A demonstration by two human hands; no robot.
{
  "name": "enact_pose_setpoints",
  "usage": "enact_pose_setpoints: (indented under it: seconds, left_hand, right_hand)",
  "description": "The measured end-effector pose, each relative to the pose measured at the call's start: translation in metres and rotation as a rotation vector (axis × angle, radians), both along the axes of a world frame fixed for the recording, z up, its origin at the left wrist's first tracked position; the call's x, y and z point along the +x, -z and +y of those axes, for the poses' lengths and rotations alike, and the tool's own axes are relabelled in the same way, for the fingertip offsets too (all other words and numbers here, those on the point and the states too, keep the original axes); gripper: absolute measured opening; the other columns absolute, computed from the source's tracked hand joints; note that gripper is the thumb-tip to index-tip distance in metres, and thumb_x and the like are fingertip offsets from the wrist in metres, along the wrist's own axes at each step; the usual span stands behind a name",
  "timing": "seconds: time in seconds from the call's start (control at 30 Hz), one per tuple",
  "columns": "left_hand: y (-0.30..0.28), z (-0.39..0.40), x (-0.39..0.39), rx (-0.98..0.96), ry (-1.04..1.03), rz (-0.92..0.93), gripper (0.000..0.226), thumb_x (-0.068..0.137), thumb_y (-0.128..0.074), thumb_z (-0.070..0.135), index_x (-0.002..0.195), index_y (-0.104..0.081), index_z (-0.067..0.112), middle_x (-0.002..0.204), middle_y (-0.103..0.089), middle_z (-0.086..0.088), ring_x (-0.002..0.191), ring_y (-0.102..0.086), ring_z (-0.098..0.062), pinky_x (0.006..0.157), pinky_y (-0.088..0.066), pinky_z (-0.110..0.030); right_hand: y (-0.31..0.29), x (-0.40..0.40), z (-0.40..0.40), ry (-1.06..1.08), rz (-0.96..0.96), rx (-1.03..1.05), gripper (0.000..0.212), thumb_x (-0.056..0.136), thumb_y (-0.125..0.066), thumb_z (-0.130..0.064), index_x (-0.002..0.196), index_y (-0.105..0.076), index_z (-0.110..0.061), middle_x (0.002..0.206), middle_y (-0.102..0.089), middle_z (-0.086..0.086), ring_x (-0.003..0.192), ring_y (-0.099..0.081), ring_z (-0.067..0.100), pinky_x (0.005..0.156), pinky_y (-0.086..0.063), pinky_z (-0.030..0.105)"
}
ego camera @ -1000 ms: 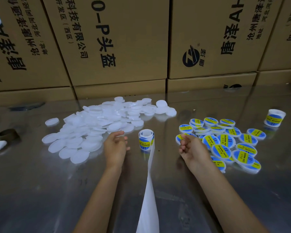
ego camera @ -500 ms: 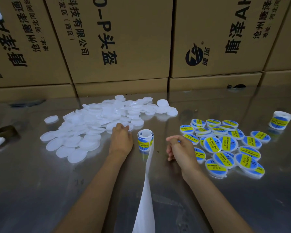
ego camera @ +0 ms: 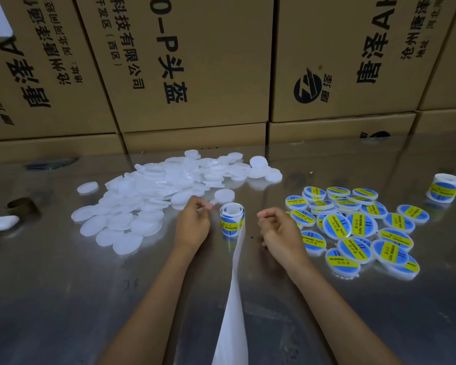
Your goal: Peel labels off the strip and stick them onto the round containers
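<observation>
Item: label roll (ego camera: pixel 232 219), blue and yellow, standing upright on a reflective metal table (ego camera: pixel 63 299) at the centre of view. Its bare white backing strip (ego camera: pixel 234 299) trails from the roll toward 6 o'clock and runs off the bottom edge.

Item: left hand (ego camera: pixel 192 223), just beside the roll at its 9 o'clock. Fingers curled, tips drawn together near the thumb; whether they pinch anything cannot be told.

Item: right hand (ego camera: pixel 279 230), near the roll at its 3 o'clock, apart from it. Fingers curled inward; nothing visible in the grasp, though the palm side is hidden.

Item: unlabelled white round containers (ego camera: pixel 148 201), a loose heap from 9 to 12 o'clock of the roll, many overlapping. One single container (ego camera: pixel 224 194) lies just beyond the left fingertips; another (ego camera: pixel 88 187) sits apart at the heap's far left.

Item: labelled containers (ego camera: pixel 358 227), blue and yellow, marked "SOLDERING PASTE", clustered at 3 o'clock, touching and overlapping; the nearest lie against the right hand.

Item: second label roll (ego camera: pixel 444 191), upright, well apart at the right edge.

Item: brown cardboard cartons (ego camera: pixel 195 61) with printed Chinese text, stacked along the table's far side at 12 o'clock.
</observation>
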State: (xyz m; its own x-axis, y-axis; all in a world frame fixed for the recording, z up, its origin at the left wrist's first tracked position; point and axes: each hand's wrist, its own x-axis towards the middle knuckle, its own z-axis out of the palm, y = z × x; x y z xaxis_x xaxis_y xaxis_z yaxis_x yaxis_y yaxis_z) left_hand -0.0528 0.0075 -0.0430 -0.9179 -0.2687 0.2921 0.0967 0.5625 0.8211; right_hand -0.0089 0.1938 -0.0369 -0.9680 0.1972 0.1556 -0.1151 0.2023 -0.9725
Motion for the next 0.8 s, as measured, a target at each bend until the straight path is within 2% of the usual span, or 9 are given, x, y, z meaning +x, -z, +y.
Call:
enact_pose_setpoints:
  seconds: [0.07, 0.17, 0.2, 0.3, 0.37, 0.43, 0.6, 0.7, 0.8]
  left_hand:
    - [-0.001, 0.000, 0.011, 0.237, -0.079, 0.071, 0.007, 0.102, -0.054, 0.016, 0.095, -0.054, 0.014, 0.099, -0.067, -0.005, 0.091, -0.061, -0.022, 0.075, -0.045, -0.028]
    - [-0.007, -0.002, 0.032, 0.755, -0.054, 0.059, 0.011, 0.103, -0.053, 0.015, 0.103, -0.056, 0.005, 0.114, -0.065, -0.016, 0.097, -0.067, -0.029, 0.075, -0.061, -0.034]
    - [-0.009, -0.002, 0.038, 0.871, -0.022, 0.033, 0.012, 0.103, -0.053, 0.016, 0.104, -0.056, 0.004, 0.115, -0.065, -0.016, 0.097, -0.068, -0.031, 0.072, -0.063, -0.034]
    - [-0.016, -0.001, 0.052, 1.047, 0.056, -0.016, 0.011, 0.103, -0.055, 0.017, 0.105, -0.058, 0.006, 0.111, -0.069, -0.014, 0.093, -0.072, -0.029, 0.062, -0.063, -0.034]
    - [-0.022, 0.004, 0.056, 1.127, 0.113, -0.041, 0.012, 0.102, -0.055, 0.016, 0.109, -0.059, 0.006, 0.105, -0.072, -0.011, 0.086, -0.075, -0.024, 0.059, -0.061, -0.031]
    - [-0.026, 0.008, 0.057, 1.197, 0.197, -0.078, 0.018, 0.102, -0.055, 0.014, 0.115, -0.059, 0.002, 0.105, -0.074, -0.013, 0.086, -0.076, -0.024, 0.063, -0.061, -0.031]
    - [-0.031, 0.009, 0.056, 1.315, 0.357, -0.168, 0.026, 0.099, -0.056, 0.018, 0.118, -0.063, 0.001, 0.111, -0.075, -0.014, 0.099, -0.074, -0.024, 0.072, -0.062, -0.029]
    - [-0.029, 0.006, 0.055, 1.215, 0.390, -0.148, 0.027, 0.092, -0.064, 0.015, 0.116, -0.067, 0.001, 0.115, -0.073, -0.015, 0.105, -0.072, -0.024, 0.077, -0.060, -0.027]
    - [-0.025, 0.009, 0.054, 1.101, 0.383, -0.143, 0.022, 0.094, -0.061, 0.005, 0.115, -0.067, 0.000, 0.111, -0.075, -0.014, 0.100, -0.073, -0.023, 0.075, -0.060, -0.025]
  right_hand:
    - [0.001, -0.001, -0.003, -0.058, 0.053, -0.003, 0.024, 0.096, -0.048, 0.000, 0.111, -0.063, -0.011, 0.106, -0.068, 0.001, 0.100, -0.063, 0.014, 0.084, -0.051, 0.026]
    - [0.000, -0.007, -0.010, -0.170, 0.039, -0.044, 0.041, 0.100, -0.039, 0.003, 0.135, -0.052, -0.013, 0.134, -0.060, 0.002, 0.123, -0.054, 0.009, 0.099, -0.041, 0.014]
    - [0.000, -0.008, -0.014, -0.214, 0.011, -0.054, 0.045, 0.101, -0.037, 0.002, 0.142, -0.046, -0.015, 0.139, -0.056, 0.001, 0.127, -0.050, 0.008, 0.100, -0.038, 0.013]
    - [0.004, -0.011, -0.019, -0.275, -0.029, -0.005, 0.051, 0.102, -0.035, -0.001, 0.149, -0.036, -0.021, 0.145, -0.051, -0.002, 0.132, -0.047, 0.009, 0.100, -0.034, 0.015]
    - [0.006, -0.011, -0.018, -0.257, -0.025, 0.009, 0.050, 0.102, -0.036, -0.001, 0.147, -0.039, -0.022, 0.140, -0.056, -0.001, 0.124, -0.052, 0.009, 0.091, -0.039, 0.011]
    - [0.007, -0.011, -0.017, -0.227, -0.006, -0.023, 0.045, 0.101, -0.039, 0.001, 0.140, -0.045, -0.020, 0.131, -0.062, 0.001, 0.111, -0.058, 0.008, 0.080, -0.043, 0.007]
    - [0.006, -0.007, -0.018, -0.198, 0.031, -0.065, 0.040, 0.093, -0.050, 0.008, 0.127, -0.052, -0.014, 0.106, -0.064, 0.008, 0.093, -0.062, 0.015, 0.075, -0.051, 0.016]
    - [0.004, -0.004, -0.020, -0.212, 0.028, -0.022, 0.041, 0.090, -0.059, 0.007, 0.127, -0.054, -0.010, 0.097, -0.058, 0.006, 0.077, -0.055, 0.011, 0.067, -0.049, 0.011]
    - [0.003, -0.001, -0.021, -0.212, 0.045, 0.038, 0.033, 0.088, -0.063, 0.007, 0.119, -0.063, -0.006, 0.103, -0.056, 0.014, 0.077, -0.052, 0.009, 0.071, -0.047, 0.009]
